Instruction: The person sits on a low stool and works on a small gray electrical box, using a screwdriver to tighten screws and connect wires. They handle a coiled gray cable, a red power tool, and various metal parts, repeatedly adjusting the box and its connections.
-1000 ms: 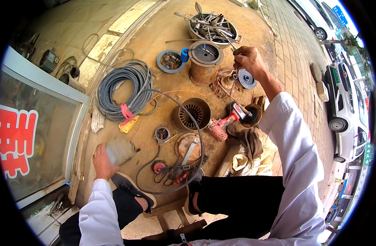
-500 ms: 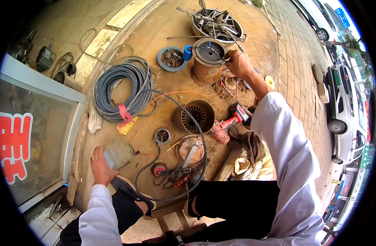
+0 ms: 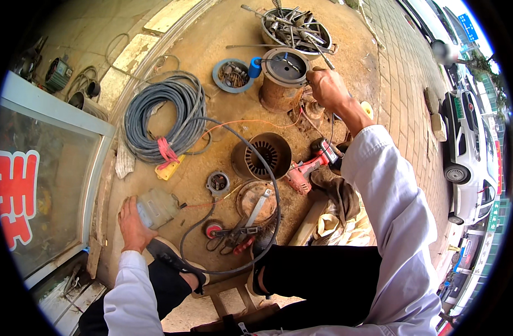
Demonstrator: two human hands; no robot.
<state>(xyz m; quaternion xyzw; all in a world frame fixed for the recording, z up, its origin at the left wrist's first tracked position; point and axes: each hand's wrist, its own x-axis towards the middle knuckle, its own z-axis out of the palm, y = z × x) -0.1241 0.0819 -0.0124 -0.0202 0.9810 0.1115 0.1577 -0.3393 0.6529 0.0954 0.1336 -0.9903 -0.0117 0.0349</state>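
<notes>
Ground: dirt floor (image 3: 211, 17) carries everything; it meets a paved kerb along its far-left edge and brick paving on the right.
Left edge: glass door frame (image 3: 55, 168) stands close beside the left hand, leaving only a narrow strip of floor.
Open room: bare dirt lies between the coiled grey cable (image 3: 161, 115) and the rusty motor housing (image 3: 283, 78), and at the far-right part of the floor toward the bricks.
Crowded zone: middle of the floor holds the finned stator shell (image 3: 262, 157), a red power tool (image 3: 307, 171), a round end plate (image 3: 256, 199) and pliers (image 3: 234, 235), all ringed by a loop of black cable (image 3: 270, 168).
Far edge: metal basin of tools (image 3: 295, 28) sits just beyond the motor housing; a shallow dish of small parts (image 3: 232, 75) lies to its left.
Left hand (image 3: 132, 221): arm bent low beside the knee, palm down, fingers spread on the floor and against a pale plastic container (image 3: 155, 207) near the near-left edge.
Left grip: flat and open, holding nothing.
Right hand (image 3: 326, 87): arm stretched forward, fully extended, wrist turned down, at the right side of the motor housing.
Right grip: fingers curled closed; whether they clasp the housing rim or a part behind it cannot be told.
</notes>
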